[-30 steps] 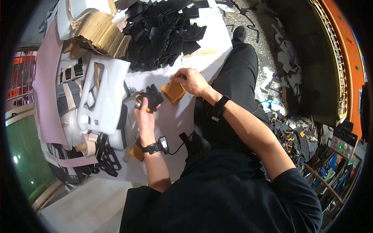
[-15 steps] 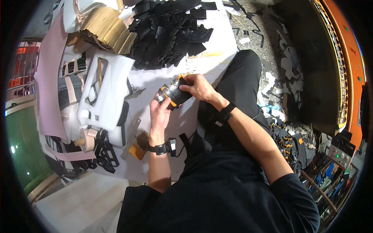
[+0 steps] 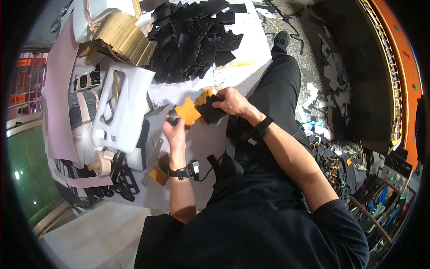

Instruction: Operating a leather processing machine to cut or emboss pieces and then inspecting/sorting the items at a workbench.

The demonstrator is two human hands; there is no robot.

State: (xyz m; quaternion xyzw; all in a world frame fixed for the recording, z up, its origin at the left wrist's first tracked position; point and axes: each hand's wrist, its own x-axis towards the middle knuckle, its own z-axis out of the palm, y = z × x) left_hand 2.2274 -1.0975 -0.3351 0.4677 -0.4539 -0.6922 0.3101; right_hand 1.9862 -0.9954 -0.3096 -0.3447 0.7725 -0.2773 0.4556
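Note:
My left hand (image 3: 175, 134) grips an orange cut piece (image 3: 188, 110) with notched edges, together with a dark, shiny thing (image 3: 172, 117) whose kind I cannot make out. Just to the right, my right hand (image 3: 234, 102) pinches a flat black piece (image 3: 212, 111) between thumb and fingers. Orange scalloped pieces (image 3: 205, 95) show along the upper left of that black piece; whether they are joined to it is unclear. Both hands are over the pale work surface (image 3: 197, 163), near my black-trousered leg. Beyond them lies a heap of black cut pieces (image 3: 192, 42).
A stack of tan sheets (image 3: 123, 36) stands at the far left, near a white foam sheet (image 3: 121, 134) with cutouts. A metal strip (image 3: 153, 162) and an orange block (image 3: 159, 175) lie beside my left forearm. Scraps (image 3: 333, 76) litter the floor, before an orange-edged machine (image 3: 410, 89).
My left hand has moved slightly left, away from my right hand, with the shiny thing. The orange piece now shows its broad face. The black piece has come apart from what the left hand holds.

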